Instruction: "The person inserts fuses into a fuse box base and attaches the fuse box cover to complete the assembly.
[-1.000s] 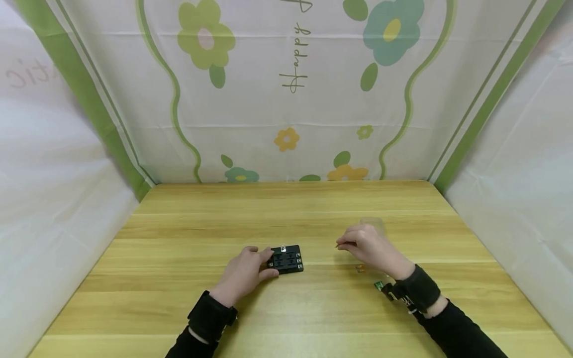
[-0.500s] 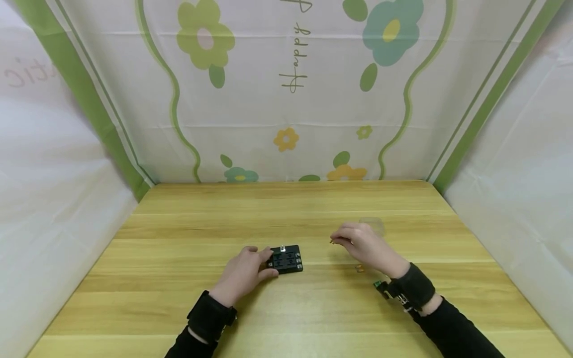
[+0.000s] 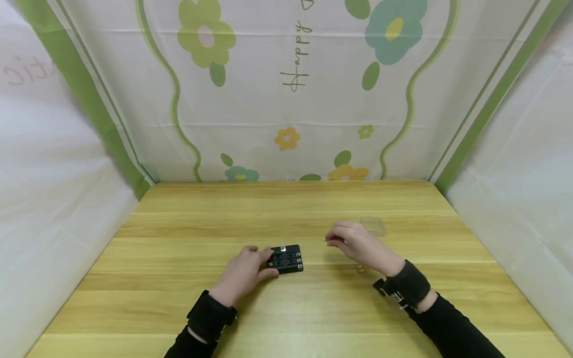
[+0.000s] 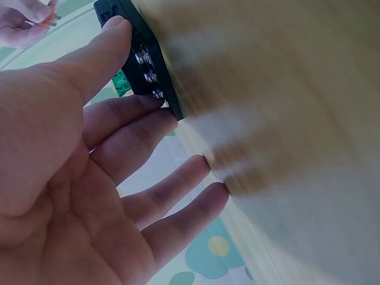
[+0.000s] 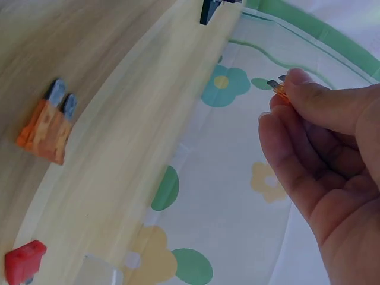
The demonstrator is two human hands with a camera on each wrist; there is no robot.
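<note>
My left hand (image 3: 241, 273) holds the near-left side of a black fuse box (image 3: 290, 260), thumb on one side and fingertips on the other. The box lies flat on the table, with small metal terminals along its edges. In the left wrist view, a green see-through piece (image 4: 122, 83) sticks out from its face. My right hand (image 3: 364, 248) is raised over the table to the right of the box. Between thumb and fingertips it pinches an orange blade fuse (image 5: 278, 89), metal prongs pointing outward and its body mostly covered.
A second orange blade fuse (image 5: 44, 132) lies on the wooden table (image 3: 201, 214) below my right hand. The right wrist view shows a red blade fuse (image 5: 25, 261) and a clear plastic cover (image 5: 98, 272) there too. A flowered cloth (image 3: 250, 109) hangs behind the table.
My right hand has moved left, toward the fuse box, with the orange blade fuse between its fingertips. The left hand and the fuse box have stayed in place.
</note>
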